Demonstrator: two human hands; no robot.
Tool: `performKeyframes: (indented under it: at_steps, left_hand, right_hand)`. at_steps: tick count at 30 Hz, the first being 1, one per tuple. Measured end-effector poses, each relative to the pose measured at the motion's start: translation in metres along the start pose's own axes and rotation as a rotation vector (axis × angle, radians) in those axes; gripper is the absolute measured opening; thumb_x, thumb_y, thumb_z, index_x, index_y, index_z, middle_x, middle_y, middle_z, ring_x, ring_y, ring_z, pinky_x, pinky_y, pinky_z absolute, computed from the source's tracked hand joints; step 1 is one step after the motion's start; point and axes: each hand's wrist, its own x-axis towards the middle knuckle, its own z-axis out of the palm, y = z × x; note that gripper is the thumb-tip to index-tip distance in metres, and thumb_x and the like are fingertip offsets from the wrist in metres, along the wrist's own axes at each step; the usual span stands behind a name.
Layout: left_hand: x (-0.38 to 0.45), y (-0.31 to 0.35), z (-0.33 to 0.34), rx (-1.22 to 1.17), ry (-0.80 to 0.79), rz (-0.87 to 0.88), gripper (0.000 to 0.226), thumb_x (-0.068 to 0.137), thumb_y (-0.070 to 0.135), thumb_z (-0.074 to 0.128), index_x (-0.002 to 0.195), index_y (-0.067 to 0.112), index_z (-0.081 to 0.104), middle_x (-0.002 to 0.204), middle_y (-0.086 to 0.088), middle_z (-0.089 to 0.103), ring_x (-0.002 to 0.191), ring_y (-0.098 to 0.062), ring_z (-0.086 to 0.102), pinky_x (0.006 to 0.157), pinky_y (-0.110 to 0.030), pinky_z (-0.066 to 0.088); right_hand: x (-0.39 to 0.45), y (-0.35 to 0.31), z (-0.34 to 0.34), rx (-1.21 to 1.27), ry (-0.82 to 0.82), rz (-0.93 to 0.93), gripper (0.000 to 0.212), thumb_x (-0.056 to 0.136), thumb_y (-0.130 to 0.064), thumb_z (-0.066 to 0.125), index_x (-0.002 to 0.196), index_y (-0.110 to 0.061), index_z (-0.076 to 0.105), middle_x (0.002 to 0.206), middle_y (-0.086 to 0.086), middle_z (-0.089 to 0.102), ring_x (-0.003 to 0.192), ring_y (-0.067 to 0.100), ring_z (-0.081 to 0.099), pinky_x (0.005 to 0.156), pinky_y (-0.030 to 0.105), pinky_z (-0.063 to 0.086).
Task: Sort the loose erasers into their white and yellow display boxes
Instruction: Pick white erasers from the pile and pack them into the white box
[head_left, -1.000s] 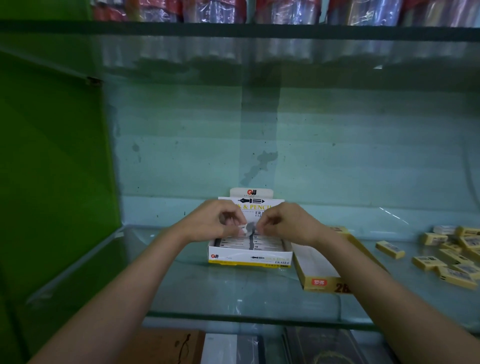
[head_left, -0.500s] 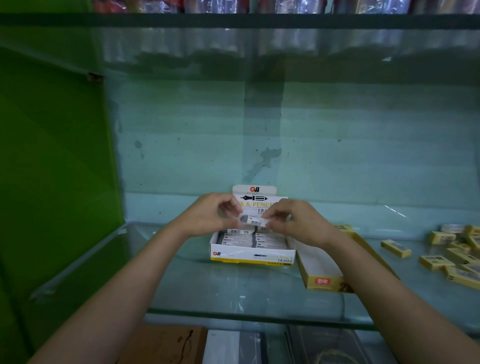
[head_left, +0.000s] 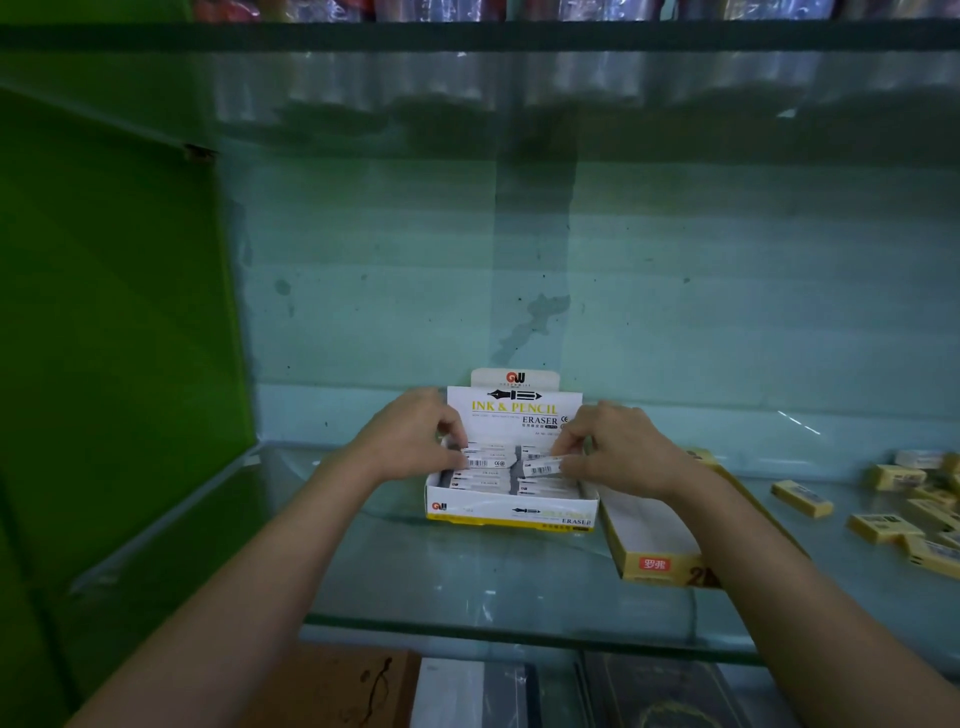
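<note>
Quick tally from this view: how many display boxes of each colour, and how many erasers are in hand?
White display box: 1
Yellow display box: 1
Erasers in hand: 2 (left hand holds left eraser; right hand holds right eraser)
Total: 4

You see white box (head_left: 511, 512), yellow lettering, yellow base stripe | yellow box (head_left: 655, 564), red label | loose erasers (head_left: 802, 499) yellow | side panel (head_left: 114, 338) green

Two bare forearms, sleeveless, left hand (head_left: 415, 441), right hand (head_left: 618, 449)
</note>
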Motion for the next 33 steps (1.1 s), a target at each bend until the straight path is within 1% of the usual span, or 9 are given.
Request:
performKeyframes:
  at_steps: [7, 11, 13, 17, 21, 24, 27, 30, 33]
  left_hand:
    - [0.0, 0.002, 0.0, -0.002, 0.006, 0.0, 0.009, 0.071, 0.018, 0.073, 0.079, 0.022, 0.073, 0.074, 0.016, 0.044, 0.066, 0.001, 0.045, 0.064, -0.022, 0.036]
    - [0.001, 0.004, 0.001, -0.013, 0.016, -0.01, 0.009, 0.071, 0.014, 0.072, 0.079, 0.017, 0.073, 0.073, 0.013, 0.047, 0.068, -0.004, 0.046, 0.062, -0.019, 0.035]
    - [0.001, 0.003, 0.002, -0.019, 0.021, -0.024, 0.009, 0.071, 0.013, 0.072, 0.08, 0.016, 0.074, 0.075, 0.011, 0.048, 0.069, -0.005, 0.046, 0.065, -0.021, 0.036]
    - [0.001, 0.004, 0.003, -0.023, 0.021, -0.027, 0.006, 0.072, 0.011, 0.072, 0.077, 0.013, 0.074, 0.075, 0.009, 0.052, 0.071, -0.007, 0.048, 0.068, -0.024, 0.042]
    - [0.0, 0.006, 0.005, -0.02, 0.029, -0.045, 0.004, 0.073, 0.01, 0.071, 0.077, 0.01, 0.073, 0.084, -0.001, 0.065, 0.073, -0.01, 0.05, 0.072, -0.025, 0.045]
    - [-0.001, 0.007, 0.006, 0.002, 0.019, -0.063, 0.004, 0.073, 0.011, 0.07, 0.076, 0.009, 0.073, 0.087, -0.001, 0.066, 0.075, -0.01, 0.051, 0.072, -0.025, 0.044]
    - [0.0, 0.012, 0.002, 0.064, -0.031, -0.082, 0.003, 0.074, 0.013, 0.069, 0.075, 0.012, 0.072, 0.085, 0.001, 0.067, 0.079, -0.013, 0.057, 0.073, -0.027, 0.047]
    - [0.0, 0.026, -0.005, 0.214, -0.049, -0.079, 0.008, 0.072, 0.02, 0.067, 0.079, 0.018, 0.07, 0.087, 0.003, 0.064, 0.089, -0.018, 0.06, 0.069, -0.028, 0.047]
    - [0.003, 0.053, -0.006, 0.284, 0.025, -0.025, 0.023, 0.074, 0.032, 0.065, 0.095, 0.025, 0.066, 0.104, 0.001, 0.061, 0.102, -0.021, 0.056, 0.074, -0.027, 0.041]
  right_hand:
    - [0.005, 0.001, 0.004, -0.054, 0.042, -0.006, 0.017, 0.084, -0.027, 0.057, 0.097, -0.028, 0.066, 0.103, -0.009, 0.063, 0.105, 0.013, 0.047, 0.093, 0.031, 0.029]
    - [0.007, 0.002, 0.008, -0.067, 0.073, -0.014, 0.004, 0.082, -0.027, 0.062, 0.085, -0.029, 0.061, 0.085, -0.012, 0.06, 0.098, 0.013, 0.052, 0.086, 0.028, 0.031]
    - [0.008, 0.0, 0.009, -0.093, 0.099, -0.03, 0.002, 0.081, -0.024, 0.062, 0.079, -0.024, 0.062, 0.086, -0.009, 0.062, 0.095, 0.014, 0.053, 0.084, 0.029, 0.032]
    - [0.01, -0.004, 0.012, -0.219, 0.144, -0.061, 0.015, 0.082, -0.018, 0.052, 0.068, -0.024, 0.05, 0.093, -0.003, 0.063, 0.093, 0.018, 0.053, 0.074, 0.028, 0.029]
    - [0.01, -0.006, 0.012, -0.228, 0.108, -0.04, 0.029, 0.082, -0.018, 0.049, 0.058, -0.025, 0.035, 0.086, -0.004, 0.059, 0.093, 0.019, 0.053, 0.074, 0.028, 0.028]
    - [0.01, -0.009, 0.01, -0.242, 0.067, -0.019, 0.031, 0.083, -0.02, 0.05, 0.057, -0.025, 0.033, 0.082, -0.007, 0.049, 0.096, 0.019, 0.053, 0.076, 0.028, 0.027]
    - [0.012, -0.012, 0.008, -0.276, 0.018, 0.006, 0.034, 0.085, -0.027, 0.053, 0.058, -0.024, 0.032, 0.089, 0.0, 0.054, 0.099, 0.021, 0.053, 0.081, 0.033, 0.031]
    - [0.009, -0.012, -0.002, -0.203, -0.043, -0.004, 0.026, 0.085, -0.026, 0.055, 0.062, -0.021, 0.044, 0.092, 0.003, 0.06, 0.089, 0.02, 0.051, 0.082, 0.031, 0.036]
    - [-0.001, 0.001, -0.024, -0.02, 0.036, -0.003, 0.012, 0.084, -0.018, 0.055, 0.081, -0.013, 0.065, 0.094, 0.005, 0.068, 0.086, 0.022, 0.058, 0.078, 0.03, 0.046]
